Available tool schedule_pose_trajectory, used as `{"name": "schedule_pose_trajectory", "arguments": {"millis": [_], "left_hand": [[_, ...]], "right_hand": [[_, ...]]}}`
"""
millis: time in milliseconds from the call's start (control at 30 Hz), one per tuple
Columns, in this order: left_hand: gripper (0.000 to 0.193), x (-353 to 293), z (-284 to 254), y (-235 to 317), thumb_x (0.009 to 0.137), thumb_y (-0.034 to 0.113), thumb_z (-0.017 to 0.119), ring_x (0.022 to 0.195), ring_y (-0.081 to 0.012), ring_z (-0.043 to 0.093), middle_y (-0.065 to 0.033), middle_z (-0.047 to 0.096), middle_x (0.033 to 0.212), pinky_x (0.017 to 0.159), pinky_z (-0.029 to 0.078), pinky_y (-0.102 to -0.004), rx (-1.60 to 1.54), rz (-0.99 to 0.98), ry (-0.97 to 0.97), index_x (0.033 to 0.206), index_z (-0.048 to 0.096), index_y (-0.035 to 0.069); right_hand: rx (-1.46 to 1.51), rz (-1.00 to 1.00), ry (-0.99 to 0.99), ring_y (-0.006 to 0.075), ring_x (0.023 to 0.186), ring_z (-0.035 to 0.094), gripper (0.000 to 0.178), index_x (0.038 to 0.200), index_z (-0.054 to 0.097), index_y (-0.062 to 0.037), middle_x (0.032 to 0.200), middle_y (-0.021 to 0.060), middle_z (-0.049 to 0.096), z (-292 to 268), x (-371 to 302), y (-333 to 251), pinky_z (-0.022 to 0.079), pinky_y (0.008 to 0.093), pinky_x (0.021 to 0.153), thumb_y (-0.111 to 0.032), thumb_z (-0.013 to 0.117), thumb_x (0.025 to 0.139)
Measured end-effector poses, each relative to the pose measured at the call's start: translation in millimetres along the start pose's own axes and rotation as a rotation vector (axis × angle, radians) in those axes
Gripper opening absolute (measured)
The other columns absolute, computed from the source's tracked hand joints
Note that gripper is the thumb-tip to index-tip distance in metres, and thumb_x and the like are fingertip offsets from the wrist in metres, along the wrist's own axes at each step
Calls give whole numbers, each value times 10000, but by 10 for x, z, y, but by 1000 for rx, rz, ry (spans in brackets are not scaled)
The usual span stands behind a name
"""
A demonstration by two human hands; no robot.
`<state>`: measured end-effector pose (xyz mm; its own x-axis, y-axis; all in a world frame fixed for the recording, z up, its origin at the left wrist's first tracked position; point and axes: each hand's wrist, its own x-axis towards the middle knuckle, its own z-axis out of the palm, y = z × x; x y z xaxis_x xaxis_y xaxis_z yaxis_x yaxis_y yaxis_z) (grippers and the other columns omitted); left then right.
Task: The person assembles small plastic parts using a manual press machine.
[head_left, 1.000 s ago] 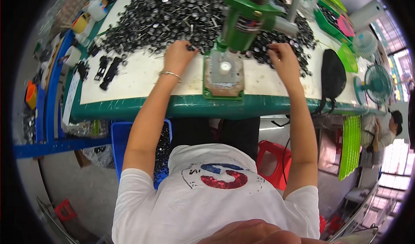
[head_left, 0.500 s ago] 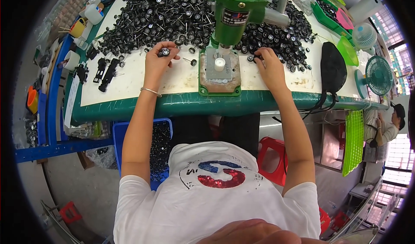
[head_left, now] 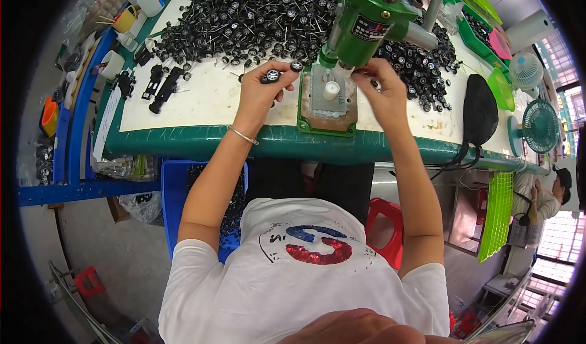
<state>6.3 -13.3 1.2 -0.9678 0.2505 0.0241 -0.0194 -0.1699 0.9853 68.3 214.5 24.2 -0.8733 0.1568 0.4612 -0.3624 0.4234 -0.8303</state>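
Note:
My left hand (head_left: 259,97) is closed around a small black toy wheel with a silver hub (head_left: 271,76), just left of the green hand press (head_left: 360,30). A second toy wheel (head_left: 296,66) shows at its fingertips. My right hand (head_left: 387,94) reaches in from the other side, its fingers curled beside the press's lower end. Whatever lies between those fingertips is hidden. On the press's metal base plate (head_left: 323,102) stands a round white fixture (head_left: 331,89), between my two hands.
A heap of black wheels, many on axles (head_left: 256,21), covers the back of the table; more wheels (head_left: 427,69) lie right of the press. Black toy chassis (head_left: 165,89) rest at left. A black cloth item (head_left: 480,109) and green fan (head_left: 540,126) are at right.
Both hands have come closer to the press; the left moved right with the wheel, and another wheel now shows at its fingertips. The view has shifted, so the press appears farther right.

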Motion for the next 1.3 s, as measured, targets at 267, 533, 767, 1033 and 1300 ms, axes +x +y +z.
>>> {"name": "schedule_pose_trajectory", "arguments": {"millis": [267, 533, 767, 1033, 1300], "left_hand": [[146, -58, 228, 55, 789, 113, 750, 611, -28, 533, 10, 656, 744, 544, 416, -175, 127, 80, -105, 905, 706, 36], [138, -47, 337, 44, 778, 93, 761, 622, -13, 507, 42, 626, 747, 530, 386, -172, 109, 218, -150, 901, 712, 58], [131, -56, 437, 98, 775, 55, 733, 775, -83, 596, -17, 663, 819, 734, 473, -232, 102, 195, -247, 881, 686, -5], [117, 3, 540, 108, 783, 59, 731, 738, -67, 574, -2, 658, 816, 703, 471, -225, 98, 207, -225, 870, 676, 4], [119, 27, 546, 155, 783, 53, 728, 734, -67, 571, -4, 658, 831, 691, 472, -224, 93, 166, -246, 874, 673, -1]], "right_hand": [[16, 76, -168, 204, 1000, 550, 283, 1058, 682, -52, 1031, 70, 563, 211, -209, -48, 427, 298, 858, -119, 670, 783], [257, 465, -203, 203, 1046, 533, 328, 1066, 664, -25, 1070, 57, 537, 209, -117, -6, 416, 322, 920, -89, 704, 747], [366, 454, -127, 194, 1052, 558, 580, 1287, 492, -9, 1155, 88, 581, -26, -50, 27, 425, 332, 944, -129, 718, 766], [568, 207, 216, 173, 848, 591, 294, 1053, 604, -10, 962, 91, 621, -625, 872, -592, 469, 292, 756, -257, 495, 937], [682, 175, 150, 58, 366, 339, 272, 839, 549, -101, 564, -44, 434, -620, 1731, -1500, 319, 202, 307, -355, 576, 935]]}}
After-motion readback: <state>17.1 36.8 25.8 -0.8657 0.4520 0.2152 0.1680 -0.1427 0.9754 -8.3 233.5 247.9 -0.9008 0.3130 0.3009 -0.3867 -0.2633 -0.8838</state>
